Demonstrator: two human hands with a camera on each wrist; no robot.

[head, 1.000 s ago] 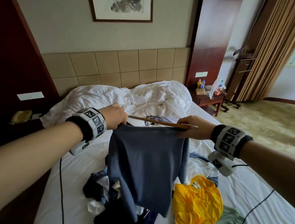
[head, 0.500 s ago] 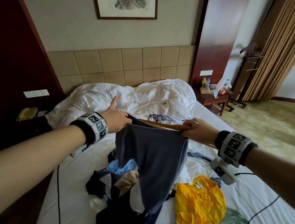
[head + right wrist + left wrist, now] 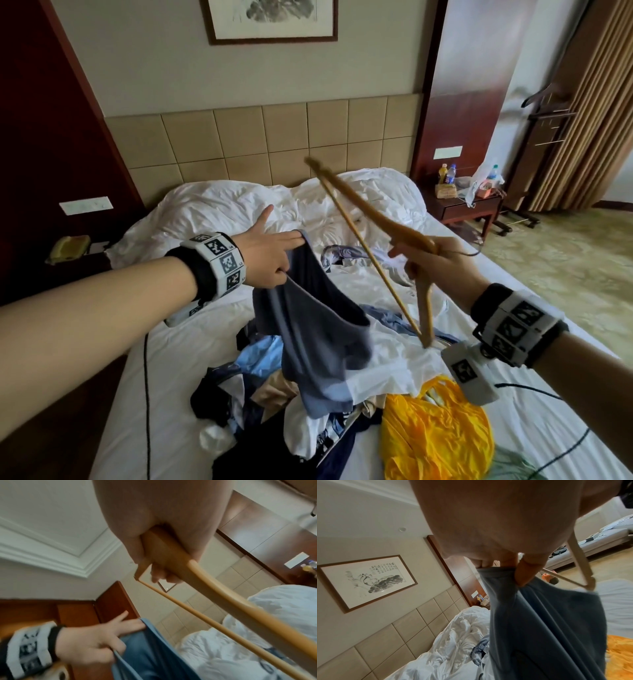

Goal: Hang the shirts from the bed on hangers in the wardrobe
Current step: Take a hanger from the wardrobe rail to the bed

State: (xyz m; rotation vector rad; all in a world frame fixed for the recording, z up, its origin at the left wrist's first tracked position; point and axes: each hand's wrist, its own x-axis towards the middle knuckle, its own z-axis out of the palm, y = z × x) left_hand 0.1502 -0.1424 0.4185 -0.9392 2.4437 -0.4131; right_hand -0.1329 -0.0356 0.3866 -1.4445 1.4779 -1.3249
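A grey-blue shirt [image 3: 315, 329] hangs over the bed from my left hand [image 3: 274, 255], which pinches its top edge between thumb and fingers [image 3: 527, 574]; the index finger points away. My right hand [image 3: 435, 260] grips a wooden hanger [image 3: 363, 219] by its middle. The hanger is outside the shirt, tilted, one arm pointing up toward the headboard, the other down toward my wrist. The right wrist view has the hanger [image 3: 202, 582] in my fist with the shirt [image 3: 154, 655] below left. A pile of other clothes [image 3: 274, 411] lies on the bed [image 3: 171, 394].
A yellow garment or bag [image 3: 438, 435] lies on the bed at the right. A crumpled white duvet [image 3: 274, 209] covers the head end. A nightstand [image 3: 466, 205] with bottles stands to the right of the bed, with curtains [image 3: 582, 102] behind it.
The hanger has come out from the shirt's top edge and swung up, tilted toward the headboard. The shirt now hangs from the left hand alone and has sagged.
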